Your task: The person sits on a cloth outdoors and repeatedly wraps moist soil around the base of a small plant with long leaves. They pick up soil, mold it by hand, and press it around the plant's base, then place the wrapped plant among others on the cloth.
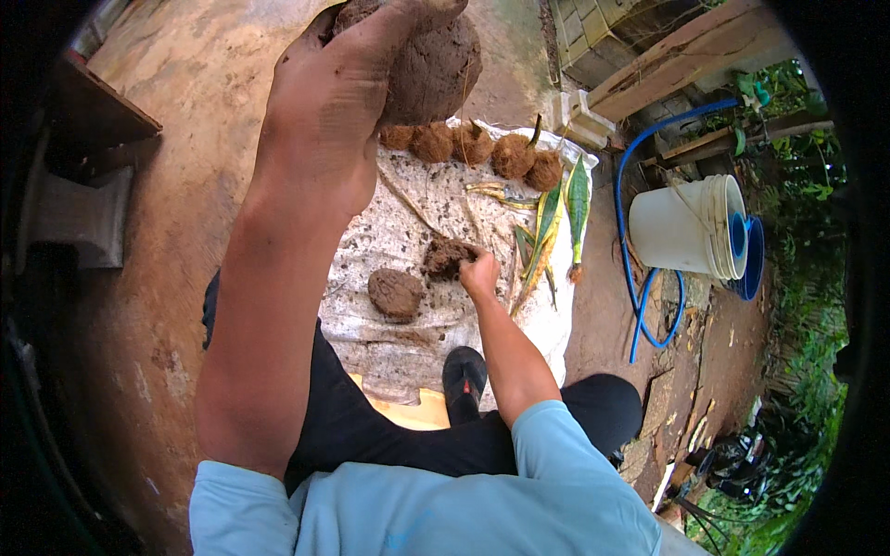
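My left hand (pixel 348 76), close to the camera at the top, grips a large ball of brown mud (pixel 434 73); part of the fingers is cut off by the picture's edge. My right hand (pixel 480 271) is lower down on the white sack sheet (pixel 445 201), its fingertips in a loose clump of dark wet soil (pixel 445 257). A rounded lump of mud (pixel 395 295) lies on the sheet just left of that clump. Variegated snake plant leaves (pixel 546 226) are spread to the right. Several fibre-covered balls (pixel 513 156) stand in a row along the sheet's far edge.
Beyond the sheet's right edge, a white plastic bucket (pixel 674 222) lies beside a blue bucket (pixel 754 258), with a blue hose (pixel 624 208) looping past them. A wooden post (pixel 688 52) is at the upper right. A dark tabletop (pixel 104 104) stands at the left. My shoe (pixel 464 375) rests near the sheet's front.
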The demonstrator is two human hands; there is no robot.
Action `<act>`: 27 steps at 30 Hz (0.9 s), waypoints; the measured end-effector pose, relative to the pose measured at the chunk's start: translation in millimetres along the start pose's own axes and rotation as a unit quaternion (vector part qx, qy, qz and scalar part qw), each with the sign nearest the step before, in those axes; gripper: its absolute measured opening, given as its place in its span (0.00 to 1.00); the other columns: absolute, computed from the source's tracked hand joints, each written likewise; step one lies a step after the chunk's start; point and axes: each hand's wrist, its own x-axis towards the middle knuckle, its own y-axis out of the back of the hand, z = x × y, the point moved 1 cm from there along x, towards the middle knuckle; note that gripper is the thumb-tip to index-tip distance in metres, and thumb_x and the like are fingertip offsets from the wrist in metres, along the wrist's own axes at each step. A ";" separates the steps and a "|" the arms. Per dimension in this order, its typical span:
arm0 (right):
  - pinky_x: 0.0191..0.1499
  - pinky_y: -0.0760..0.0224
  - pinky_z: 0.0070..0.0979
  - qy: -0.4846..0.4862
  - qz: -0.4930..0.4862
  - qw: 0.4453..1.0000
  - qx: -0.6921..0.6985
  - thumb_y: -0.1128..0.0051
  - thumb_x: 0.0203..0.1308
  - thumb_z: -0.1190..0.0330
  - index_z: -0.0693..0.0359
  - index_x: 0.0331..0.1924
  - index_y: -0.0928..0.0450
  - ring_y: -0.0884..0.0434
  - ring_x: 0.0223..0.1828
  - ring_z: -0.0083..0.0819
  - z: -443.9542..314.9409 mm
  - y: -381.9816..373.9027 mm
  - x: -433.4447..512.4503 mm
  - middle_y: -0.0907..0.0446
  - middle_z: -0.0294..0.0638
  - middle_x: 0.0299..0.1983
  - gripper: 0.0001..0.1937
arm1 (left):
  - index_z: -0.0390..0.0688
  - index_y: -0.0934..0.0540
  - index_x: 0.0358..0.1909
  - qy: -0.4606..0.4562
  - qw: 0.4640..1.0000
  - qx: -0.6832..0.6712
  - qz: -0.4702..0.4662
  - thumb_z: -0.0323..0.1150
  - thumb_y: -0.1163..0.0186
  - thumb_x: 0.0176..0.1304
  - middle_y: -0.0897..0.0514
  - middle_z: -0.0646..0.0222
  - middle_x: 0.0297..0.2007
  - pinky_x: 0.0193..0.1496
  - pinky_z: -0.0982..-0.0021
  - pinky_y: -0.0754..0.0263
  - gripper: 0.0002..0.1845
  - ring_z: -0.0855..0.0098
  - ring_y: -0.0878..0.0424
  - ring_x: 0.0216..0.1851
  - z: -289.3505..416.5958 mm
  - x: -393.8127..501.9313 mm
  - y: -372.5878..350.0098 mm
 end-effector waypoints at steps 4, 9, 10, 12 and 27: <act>0.52 0.23 0.36 -0.049 -0.027 0.998 0.007 0.37 0.47 0.71 0.63 0.46 0.14 0.14 0.44 0.48 9.6 3.5 9.4 0.14 0.56 0.40 0.19 | 0.41 0.18 0.52 -0.060 0.993 0.101 0.021 0.38 0.35 0.64 0.14 0.68 0.46 0.56 0.69 0.22 0.18 0.72 0.16 0.49 3.0 0.9 14.6; 0.50 0.23 0.34 -0.040 -0.042 0.998 -0.012 0.35 0.47 0.71 0.65 0.47 0.14 0.13 0.44 0.44 21.0 1.5 12.2 0.13 0.54 0.41 0.19 | 0.39 0.19 0.52 -0.047 0.996 0.072 0.037 0.38 0.36 0.65 0.14 0.64 0.47 0.57 0.67 0.21 0.18 0.69 0.15 0.49 8.3 -1.6 41.2; 0.50 0.23 0.34 -0.061 -0.041 0.997 -0.020 0.35 0.47 0.71 0.65 0.47 0.14 0.13 0.44 0.44 21.8 1.4 11.9 0.13 0.54 0.41 0.19 | 0.39 0.19 0.51 -0.031 0.996 0.070 0.043 0.38 0.35 0.65 0.14 0.64 0.47 0.57 0.67 0.21 0.18 0.69 0.15 0.49 10.0 -2.9 44.5; 0.48 0.23 0.34 -0.108 -0.044 0.993 -0.010 0.36 0.49 0.72 0.66 0.47 0.14 0.13 0.43 0.43 21.6 2.5 10.6 0.13 0.53 0.41 0.18 | 0.38 0.19 0.51 -0.019 0.998 0.054 0.038 0.38 0.35 0.64 0.14 0.63 0.46 0.57 0.66 0.21 0.18 0.68 0.14 0.48 13.8 -4.4 48.0; 0.44 0.22 0.25 -0.122 -0.120 0.955 0.240 0.37 0.53 0.81 0.69 0.48 0.15 0.16 0.38 0.30 10.4 23.2 6.8 0.14 0.47 0.42 0.15 | 0.40 0.19 0.50 0.005 0.997 0.028 0.072 0.38 0.33 0.63 0.14 0.63 0.46 0.57 0.62 0.18 0.18 0.67 0.15 0.49 25.4 -12.3 54.7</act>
